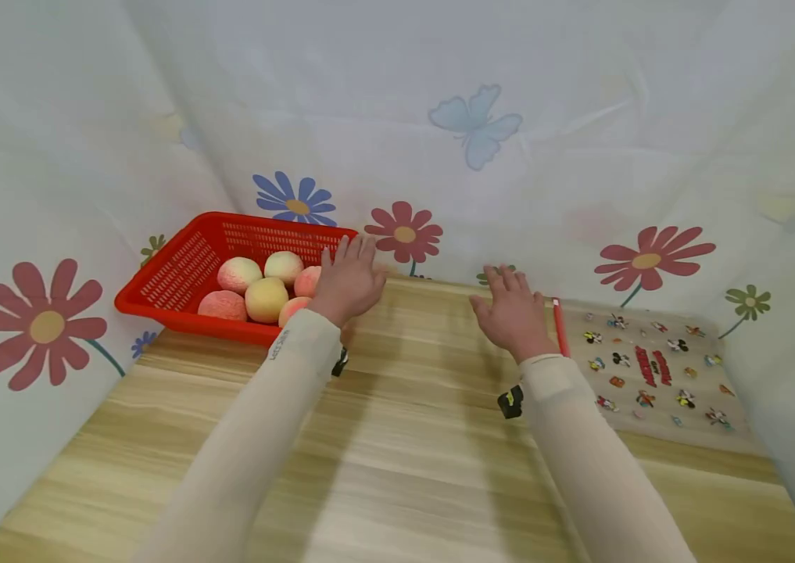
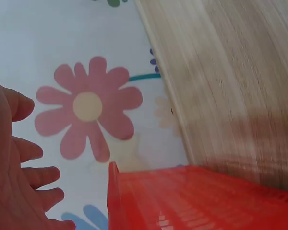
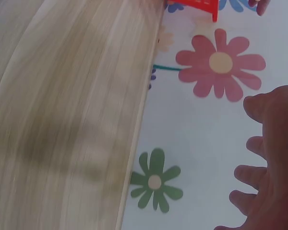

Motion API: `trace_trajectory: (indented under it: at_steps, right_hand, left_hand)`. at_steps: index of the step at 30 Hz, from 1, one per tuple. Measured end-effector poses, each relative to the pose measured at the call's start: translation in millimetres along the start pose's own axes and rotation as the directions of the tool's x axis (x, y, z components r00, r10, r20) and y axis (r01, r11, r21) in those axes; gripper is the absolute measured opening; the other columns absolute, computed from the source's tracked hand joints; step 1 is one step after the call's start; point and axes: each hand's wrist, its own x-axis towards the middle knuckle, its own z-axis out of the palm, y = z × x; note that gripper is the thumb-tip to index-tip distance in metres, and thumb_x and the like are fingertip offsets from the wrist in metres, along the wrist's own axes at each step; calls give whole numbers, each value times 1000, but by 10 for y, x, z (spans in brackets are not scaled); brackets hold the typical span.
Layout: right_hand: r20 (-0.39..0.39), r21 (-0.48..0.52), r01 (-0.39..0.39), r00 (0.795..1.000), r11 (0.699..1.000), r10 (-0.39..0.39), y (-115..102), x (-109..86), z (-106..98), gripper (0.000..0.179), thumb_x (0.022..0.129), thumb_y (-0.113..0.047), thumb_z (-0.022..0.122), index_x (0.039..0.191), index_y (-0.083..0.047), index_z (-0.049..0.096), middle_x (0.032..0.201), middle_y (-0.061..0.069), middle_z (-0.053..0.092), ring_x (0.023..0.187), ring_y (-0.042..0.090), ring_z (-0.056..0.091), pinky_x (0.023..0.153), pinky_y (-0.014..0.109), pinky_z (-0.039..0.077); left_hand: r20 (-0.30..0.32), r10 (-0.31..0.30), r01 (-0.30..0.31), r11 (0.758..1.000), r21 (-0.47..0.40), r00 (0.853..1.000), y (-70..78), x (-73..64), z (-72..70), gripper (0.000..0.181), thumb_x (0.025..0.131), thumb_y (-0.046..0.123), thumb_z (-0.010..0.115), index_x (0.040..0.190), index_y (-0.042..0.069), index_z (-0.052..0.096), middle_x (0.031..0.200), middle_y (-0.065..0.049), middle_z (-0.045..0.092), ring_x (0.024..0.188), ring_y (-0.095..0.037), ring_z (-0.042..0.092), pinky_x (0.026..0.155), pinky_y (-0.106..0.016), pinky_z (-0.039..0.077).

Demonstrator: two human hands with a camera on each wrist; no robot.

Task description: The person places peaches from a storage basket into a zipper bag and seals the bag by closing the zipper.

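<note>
1. While the left hand is up by the red basket, its fingers are stretched out and a bit apart, and it holds nothing.
2. From the head view, that hand covers the right end of the basket. From the left wrist, you can see a gap between the fingers and the basket's rim.
3. The basket sits on the back left part of the wooden table. It has lots of little holes in its sides.
4. Peaches lie inside the basket. At least six show, pink and pale yellow. The left hand and its arm hide part of the ones on the right.
5. The right hand is up near the back edge of the table. Its fingers are spread wide, and it holds nothing too.
6. Near the right hand is a red strip with a white tip. It runs along the left edge of a flat sheet with little cartoon pictures and red words on it.
7. Both arms have pale sleeves, and a small black box shows at each wrist.
8. Behind the table hangs a white cloth with flowers and a pale blue butterfly.
</note>
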Motion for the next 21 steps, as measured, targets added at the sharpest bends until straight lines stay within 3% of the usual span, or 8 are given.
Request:
trace_trajectory:
  at_steps: [9,21]
  right_hand:
    - [-24,6,43,999,999,-43,-170,42,69,66,100,-48,37,156,-18,19,160,15,20,148,39,15,112,69,18]
    - [-4,22,54,999,998,-54,-339,60,148,66,100,-50,37,155,-19,20,161,14,20,148,39,16,112,69,19]
  left_hand:
    - [-8,-53,53,998,-20,999,-225,-62,-122,68,100,43,33,156,10,13,162,-16,15,150,-38,7,119,-61,5]
    - [-15,-105,105,994,-34,994,-544,-180,-182,70,100,41,38,156,9,11,161,-19,16,148,-42,10,116,-67,8]
